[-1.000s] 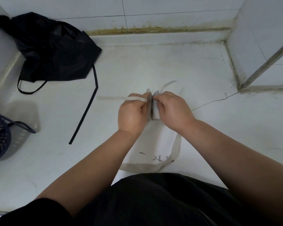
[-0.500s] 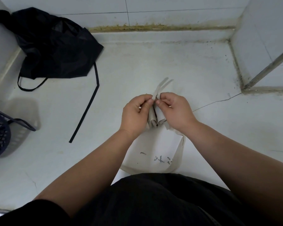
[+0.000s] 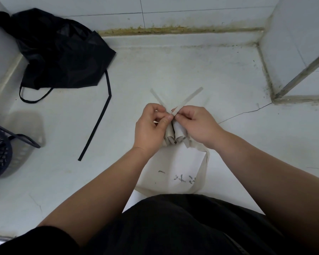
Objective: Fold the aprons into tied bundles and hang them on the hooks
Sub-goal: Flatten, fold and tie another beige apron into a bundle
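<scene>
A cream apron [image 3: 175,168] with small grey markings lies on the white floor right in front of me. Its far end is gathered into two small rolls [image 3: 175,134] between my hands. My left hand [image 3: 151,129] pinches one cream tie strap [image 3: 156,95], which points up and to the left. My right hand [image 3: 195,124] pinches the other tie strap [image 3: 191,96], which points up and to the right. The two straps cross above the rolls. A crumpled black apron [image 3: 63,54] lies at the far left by the wall, with its black strap [image 3: 98,124] trailing toward me.
A dark plastic basket [image 3: 0,151] stands at the left edge. Tiled walls close the back and the left, and a white tiled block [image 3: 298,45] with a metal edge fills the right corner. A thin crack [image 3: 245,113] runs across the floor.
The two cream straps, held close together before, now spread apart into a cross above the rolls. My hands have stayed on the gathered end and lifted it slightly.
</scene>
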